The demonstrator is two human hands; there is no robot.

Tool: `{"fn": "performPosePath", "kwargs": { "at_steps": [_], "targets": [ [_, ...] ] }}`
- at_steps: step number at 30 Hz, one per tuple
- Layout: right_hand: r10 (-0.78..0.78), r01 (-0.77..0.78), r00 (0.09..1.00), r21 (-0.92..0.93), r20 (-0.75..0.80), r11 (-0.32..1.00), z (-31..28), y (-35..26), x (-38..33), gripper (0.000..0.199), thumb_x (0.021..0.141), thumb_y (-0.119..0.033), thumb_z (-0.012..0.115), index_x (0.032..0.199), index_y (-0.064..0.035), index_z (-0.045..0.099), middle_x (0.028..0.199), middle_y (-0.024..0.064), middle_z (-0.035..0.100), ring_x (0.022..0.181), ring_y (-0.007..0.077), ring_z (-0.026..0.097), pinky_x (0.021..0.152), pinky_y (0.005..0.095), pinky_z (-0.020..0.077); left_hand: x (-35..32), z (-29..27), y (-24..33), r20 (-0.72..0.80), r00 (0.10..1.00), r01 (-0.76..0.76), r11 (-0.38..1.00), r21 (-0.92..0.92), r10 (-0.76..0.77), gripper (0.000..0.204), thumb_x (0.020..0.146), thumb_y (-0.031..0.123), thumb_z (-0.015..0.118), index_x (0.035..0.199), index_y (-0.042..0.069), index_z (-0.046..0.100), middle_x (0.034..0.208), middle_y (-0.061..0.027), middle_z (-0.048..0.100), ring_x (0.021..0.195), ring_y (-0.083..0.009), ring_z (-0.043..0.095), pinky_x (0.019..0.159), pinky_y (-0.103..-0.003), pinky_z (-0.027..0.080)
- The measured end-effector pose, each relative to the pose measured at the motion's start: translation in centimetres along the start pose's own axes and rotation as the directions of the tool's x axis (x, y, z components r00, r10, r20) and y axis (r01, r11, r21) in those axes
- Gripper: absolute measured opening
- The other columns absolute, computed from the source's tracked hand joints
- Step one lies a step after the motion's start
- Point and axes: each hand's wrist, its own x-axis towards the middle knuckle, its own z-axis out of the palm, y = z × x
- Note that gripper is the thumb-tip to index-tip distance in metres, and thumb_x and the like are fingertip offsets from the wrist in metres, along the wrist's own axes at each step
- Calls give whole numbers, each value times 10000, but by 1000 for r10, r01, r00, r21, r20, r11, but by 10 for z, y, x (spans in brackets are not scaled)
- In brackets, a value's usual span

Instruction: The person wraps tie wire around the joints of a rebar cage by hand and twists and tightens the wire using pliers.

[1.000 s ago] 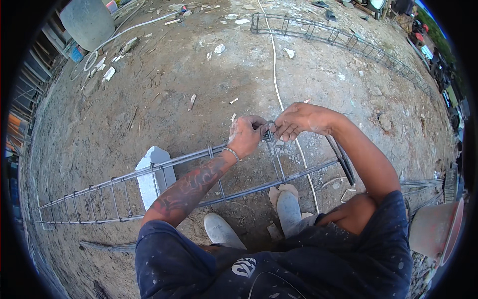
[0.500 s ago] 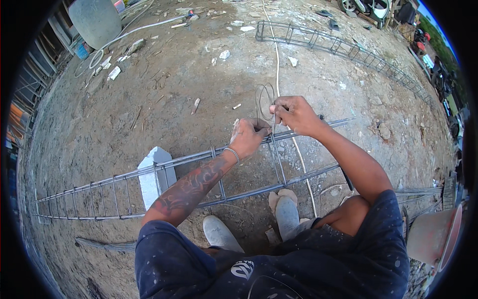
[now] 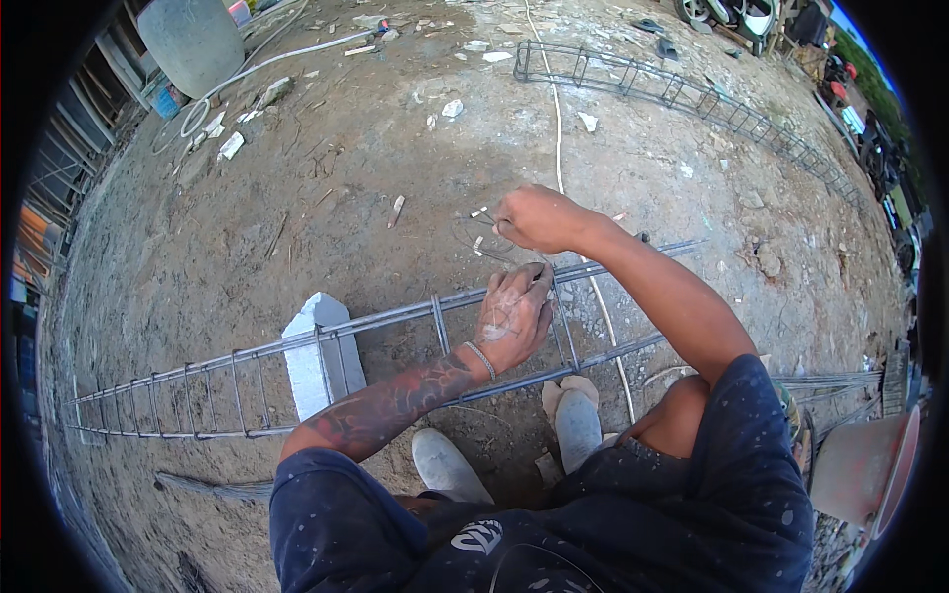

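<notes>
A long steel rebar cage with square stirrups lies across in front of me, propped at the left on a whitish block. My left hand is closed over its upper bars beside a stirrup, fingertips partly hidden. Just beyond the bars, my right hand is closed on a thin tie wire, whose looped length hangs out to the left of the fist. Where the wire meets the bars is hard to make out. My grey boots stand at the cage's near side.
Another rebar cage lies at the far right. A pale hose runs under the near cage. A big grey barrel stands far left, a bucket lower right. Thin rods and white rubble lie on the dirt.
My right hand has moved left and pulled the wire loop over to the left and lower. My left hand has come nearer and turned, now closed over the upper bars.
</notes>
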Motion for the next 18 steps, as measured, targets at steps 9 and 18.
{"fn": "performPosePath", "kwargs": {
  "at_steps": [9, 18],
  "targets": [
    [-3, 2, 995, 14, 98, 1000, -21, -27, -10, 186, 784, -146, 552, 727, 28, 583, 704, 222, 570, 712, 398, 558, 674, 436, 445, 25, 11, -12, 95, 824, 567, 802, -187, -559, 255, 790, 233, 592, 754, -15, 642, 675, -174, 625, 655, -337, 616, 617, -402, 469],
    [53, -18, 980, 180, -191, 983, -24, -30, -46, 185, 770, -143, 617, 872, 11, 612, 805, 178, 594, 759, 342, 584, 679, 398, 466, 25, 20, -30, 91, 838, 544, 817, -190, -537, 269, 804, 258, 547, 715, 10, 602, 701, -222, 594, 677, -391, 586, 608, -459, 448]
  ]
}}
